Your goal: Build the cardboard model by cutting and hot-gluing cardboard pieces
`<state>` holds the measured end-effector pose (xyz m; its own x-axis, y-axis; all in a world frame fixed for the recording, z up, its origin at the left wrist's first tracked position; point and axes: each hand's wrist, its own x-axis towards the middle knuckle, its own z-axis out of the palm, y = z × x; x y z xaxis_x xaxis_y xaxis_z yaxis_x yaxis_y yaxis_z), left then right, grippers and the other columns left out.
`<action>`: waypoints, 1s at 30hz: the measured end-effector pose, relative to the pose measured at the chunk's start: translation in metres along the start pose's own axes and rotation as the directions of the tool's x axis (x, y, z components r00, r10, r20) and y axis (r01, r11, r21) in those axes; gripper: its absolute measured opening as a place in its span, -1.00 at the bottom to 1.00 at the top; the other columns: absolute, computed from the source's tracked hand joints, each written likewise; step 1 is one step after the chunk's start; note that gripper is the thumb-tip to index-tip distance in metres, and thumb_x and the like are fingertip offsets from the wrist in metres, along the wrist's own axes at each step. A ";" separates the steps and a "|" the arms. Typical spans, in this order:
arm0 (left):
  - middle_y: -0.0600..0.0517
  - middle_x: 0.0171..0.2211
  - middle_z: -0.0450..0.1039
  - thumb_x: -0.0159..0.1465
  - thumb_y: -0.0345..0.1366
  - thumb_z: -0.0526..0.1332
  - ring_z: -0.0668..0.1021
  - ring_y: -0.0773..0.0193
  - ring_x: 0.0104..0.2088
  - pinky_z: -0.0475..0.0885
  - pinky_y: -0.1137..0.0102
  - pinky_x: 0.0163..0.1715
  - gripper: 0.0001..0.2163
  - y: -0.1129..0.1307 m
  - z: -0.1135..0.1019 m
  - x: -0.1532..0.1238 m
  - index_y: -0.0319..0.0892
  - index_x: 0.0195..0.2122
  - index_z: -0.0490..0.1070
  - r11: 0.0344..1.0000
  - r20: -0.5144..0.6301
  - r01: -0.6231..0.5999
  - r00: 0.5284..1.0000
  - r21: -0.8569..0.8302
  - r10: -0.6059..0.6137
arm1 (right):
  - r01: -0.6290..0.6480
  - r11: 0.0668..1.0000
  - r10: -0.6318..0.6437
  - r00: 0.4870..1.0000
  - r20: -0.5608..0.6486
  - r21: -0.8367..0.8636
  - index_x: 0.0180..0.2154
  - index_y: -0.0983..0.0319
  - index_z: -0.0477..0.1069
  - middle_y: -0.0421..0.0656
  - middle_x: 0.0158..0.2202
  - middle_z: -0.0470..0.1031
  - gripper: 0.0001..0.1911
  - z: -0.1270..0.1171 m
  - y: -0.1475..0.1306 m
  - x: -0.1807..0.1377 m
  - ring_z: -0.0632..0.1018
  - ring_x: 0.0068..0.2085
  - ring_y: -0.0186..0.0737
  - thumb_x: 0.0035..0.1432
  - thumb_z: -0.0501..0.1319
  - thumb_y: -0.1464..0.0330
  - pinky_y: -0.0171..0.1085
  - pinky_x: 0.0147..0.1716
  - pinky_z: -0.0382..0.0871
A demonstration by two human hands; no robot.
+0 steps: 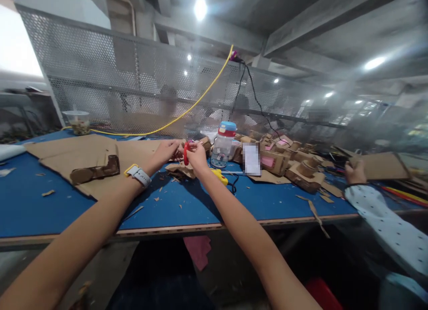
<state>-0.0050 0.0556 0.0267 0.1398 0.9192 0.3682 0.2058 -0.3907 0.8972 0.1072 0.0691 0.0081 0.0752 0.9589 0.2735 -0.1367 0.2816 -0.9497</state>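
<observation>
My right hand [197,156] is closed round the red handle of a pair of scissors [186,153]; the blades are mostly hidden. Close against it on the left, my left hand [168,150] has its fingers pinched together near the scissors. What it holds is too small and covered to make out. Below both hands lies a heap of torn cardboard scraps [180,171] on the blue table [187,207]. To the left, an L-shaped cardboard piece [96,169] rests on a large flat cardboard sheet [70,152].
A clear bottle [220,152] with a blue and red lid stands right of my hands, beside a yellow glue gun [220,176]. Cardboard models [304,172] crowd the right. Another person's hand [356,172] holds a cardboard panel [384,166]. A plastic cup [79,123] stands far left.
</observation>
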 end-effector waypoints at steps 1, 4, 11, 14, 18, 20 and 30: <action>0.06 -0.64 0.38 0.16 -0.20 0.14 0.43 0.30 -0.61 0.31 0.45 -0.58 -0.84 0.000 0.002 -0.001 -0.16 -0.43 0.42 1.000 0.021 -0.016 1.000 0.014 0.016 | -0.020 1.000 0.020 1.000 0.021 0.015 -0.35 0.20 0.19 -0.35 -0.48 0.38 -0.52 -0.003 -0.001 0.001 0.46 -0.49 -0.42 -0.25 0.44 0.44 -0.38 -0.45 0.40; 0.04 -0.60 0.44 0.20 -0.17 0.13 0.48 0.25 -0.59 0.32 0.43 -0.57 -0.81 -0.001 0.005 -0.003 -0.15 -0.37 0.45 0.990 0.089 -0.075 0.994 0.123 0.064 | -0.034 0.999 0.032 0.998 0.055 0.034 -0.37 0.20 0.18 -0.36 -0.52 0.38 -0.52 -0.009 -0.005 0.003 0.44 -0.53 -0.43 -0.25 0.46 0.43 -0.39 -0.48 0.39; -0.11 -0.41 0.55 0.36 -0.29 -0.07 0.58 0.17 -0.31 0.38 0.33 -0.18 -0.69 0.009 -0.021 0.000 -0.27 -0.31 0.44 0.673 -0.022 -0.081 0.989 0.736 0.143 | 0.108 0.986 -0.125 0.983 -0.137 -0.129 -0.32 0.18 0.16 -0.26 -0.38 0.43 -0.64 -0.022 -0.009 0.011 0.50 -0.38 -0.35 -0.12 0.31 0.46 -0.34 -0.33 0.41; -0.35 -0.20 0.53 0.37 -0.29 -0.08 0.55 -0.04 -0.14 0.32 0.09 -0.04 -0.66 0.019 -0.048 -0.007 -0.39 -0.08 0.39 0.590 -0.169 0.027 0.968 0.807 0.187 | 0.231 0.929 -0.300 0.928 -0.220 -0.289 -0.30 0.17 0.16 -0.19 -0.28 0.45 -0.70 -0.028 -0.009 0.013 0.51 -0.29 -0.32 -0.05 0.26 0.41 -0.31 -0.23 0.41; -0.41 -0.10 0.50 0.40 -0.24 -0.14 0.52 -0.08 -0.04 0.30 0.02 0.01 -0.58 0.040 -0.079 -0.010 -0.44 0.06 0.32 0.522 -0.308 0.128 0.911 0.843 0.275 | 0.271 0.899 -0.364 0.900 -0.241 -0.344 -0.30 0.17 0.15 -0.17 -0.29 0.45 -0.74 -0.031 -0.007 0.018 0.51 -0.28 -0.30 -0.02 0.23 0.39 -0.29 -0.20 0.40; -0.37 -0.11 0.51 0.40 -0.24 -0.13 0.51 -0.07 0.00 0.30 0.03 0.04 -0.58 0.055 -0.087 -0.002 -0.47 0.04 0.34 0.516 -0.323 0.134 0.899 0.846 0.296 | 0.260 0.906 -0.352 0.901 -0.252 -0.335 -0.30 0.17 0.16 -0.17 -0.30 0.45 -0.73 -0.030 -0.006 0.020 0.51 -0.29 -0.29 -0.03 0.23 0.41 -0.28 -0.20 0.41; -0.32 -0.28 0.58 0.43 -0.31 -0.13 0.58 0.34 -0.45 0.40 0.44 -0.34 -0.59 0.136 0.002 0.099 -0.50 -0.14 0.45 0.719 -0.019 -0.227 0.948 0.657 0.317 | 0.271 0.932 -0.343 0.876 -0.338 -0.243 -0.35 0.17 0.17 -0.23 -0.37 0.43 -0.74 -0.032 -0.003 0.023 0.50 -0.35 -0.31 -0.04 0.26 0.41 -0.30 -0.28 0.38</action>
<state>0.0382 0.0936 0.1845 0.1797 0.7490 0.6378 0.7522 -0.5224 0.4016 0.1411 0.0889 0.0122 0.4468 0.7324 0.5137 0.1327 0.5136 -0.8477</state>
